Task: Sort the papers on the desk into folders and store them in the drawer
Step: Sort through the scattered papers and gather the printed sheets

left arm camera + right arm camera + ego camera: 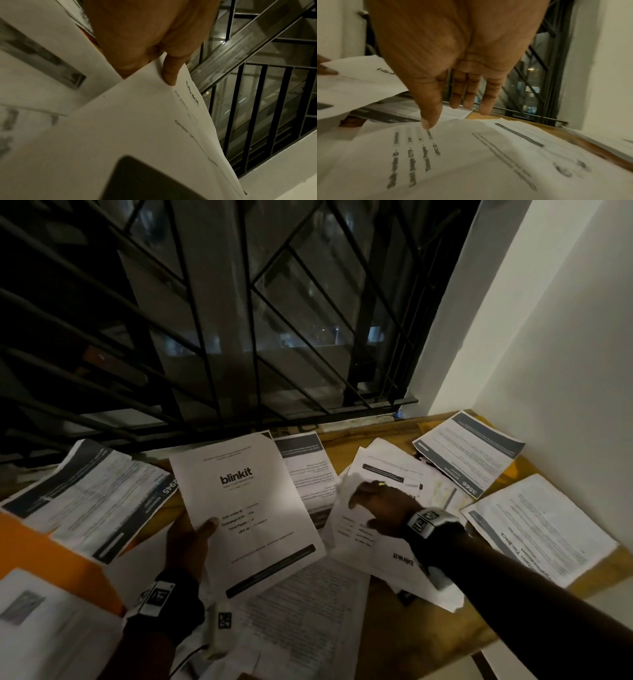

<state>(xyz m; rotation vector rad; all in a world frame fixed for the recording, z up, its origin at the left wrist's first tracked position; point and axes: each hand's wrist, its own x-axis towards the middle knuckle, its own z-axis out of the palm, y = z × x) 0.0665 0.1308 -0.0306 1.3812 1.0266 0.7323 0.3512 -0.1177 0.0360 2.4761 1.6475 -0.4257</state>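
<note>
My left hand (191,542) holds a white "blinkit" sheet (246,508) lifted above the desk, thumb on its printed face. The left wrist view shows the thumb (169,73) pinching that sheet (137,128) at its edge. My right hand (380,508) reaches over another "blinkit" sheet (363,542) lying on the desk, fingers straight. In the right wrist view its thumb tip (426,121) touches this sheet (471,155); the other fingers (471,94) hover above. An orange folder (51,556) lies at the left under papers.
Several printed papers cover the wooden desk (411,628): dark-headed sheets at the left (89,494), back centre (305,467) and back right (469,450), another at the far right (544,525). A barred window (239,320) stands behind; a white wall (548,337) bounds the right.
</note>
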